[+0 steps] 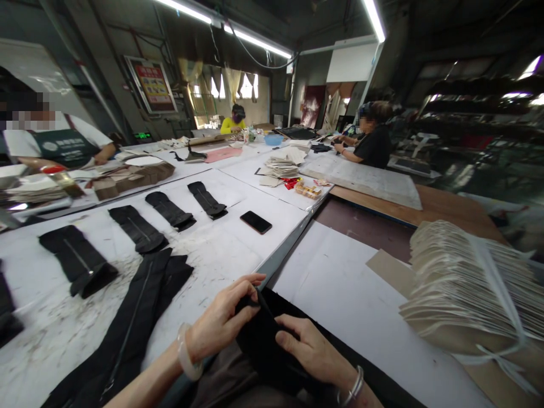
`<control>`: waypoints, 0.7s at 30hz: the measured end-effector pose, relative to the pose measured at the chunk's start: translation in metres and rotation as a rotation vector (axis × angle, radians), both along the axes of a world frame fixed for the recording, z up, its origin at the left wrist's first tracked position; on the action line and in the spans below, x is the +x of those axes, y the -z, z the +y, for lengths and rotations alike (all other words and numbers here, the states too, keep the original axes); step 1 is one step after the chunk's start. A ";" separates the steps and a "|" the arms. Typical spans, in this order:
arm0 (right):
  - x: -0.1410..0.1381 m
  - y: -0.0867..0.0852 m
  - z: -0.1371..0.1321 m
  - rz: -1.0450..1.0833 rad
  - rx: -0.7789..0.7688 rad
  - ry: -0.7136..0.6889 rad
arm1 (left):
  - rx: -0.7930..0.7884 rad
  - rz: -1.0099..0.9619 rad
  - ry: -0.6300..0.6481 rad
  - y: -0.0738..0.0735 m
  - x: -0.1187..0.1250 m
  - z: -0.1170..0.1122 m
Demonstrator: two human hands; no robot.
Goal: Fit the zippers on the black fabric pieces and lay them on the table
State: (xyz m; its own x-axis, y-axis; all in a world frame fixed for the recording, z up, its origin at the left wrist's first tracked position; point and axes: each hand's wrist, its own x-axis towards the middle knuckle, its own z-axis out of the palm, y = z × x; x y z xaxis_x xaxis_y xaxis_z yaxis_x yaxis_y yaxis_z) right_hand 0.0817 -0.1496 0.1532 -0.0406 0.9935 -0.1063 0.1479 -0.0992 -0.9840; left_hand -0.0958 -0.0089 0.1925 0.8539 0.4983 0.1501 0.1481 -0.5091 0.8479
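Both hands are on a piece of black fabric (266, 340) held over my lap at the table's edge. With thumb and fingers, my left hand (229, 309) pinches its upper edge. My right hand (308, 343) grips the fabric lower down on the right, fingers curled and thumb pressed on it. Part of the fabric is hidden below my hands. To the left lies a long black zippered fabric piece (140, 306) on the white table. Beyond it, several shorter black zippered pieces (79, 258) lie in a slanting row.
A smartphone (255, 222) lies beyond my left hand. At right stands a tied bundle of beige pieces (471, 289). Farther back are a stack of pale pieces (283, 164) and a clear box (308, 191). Co-workers sit at left, at right (376, 139) and at the far end.
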 end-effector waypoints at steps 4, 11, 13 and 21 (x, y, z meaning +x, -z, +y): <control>-0.003 0.009 0.000 0.008 -0.052 0.048 | 0.009 0.022 0.008 0.001 -0.002 -0.001; -0.006 0.010 -0.004 -0.050 -0.074 0.093 | -0.001 0.013 -0.012 0.005 -0.001 -0.002; -0.005 0.006 -0.005 -0.020 -0.027 0.062 | -0.017 0.002 -0.011 0.005 0.000 -0.003; -0.014 0.011 0.002 -0.022 0.011 0.127 | -0.027 0.004 -0.005 0.007 -0.001 -0.006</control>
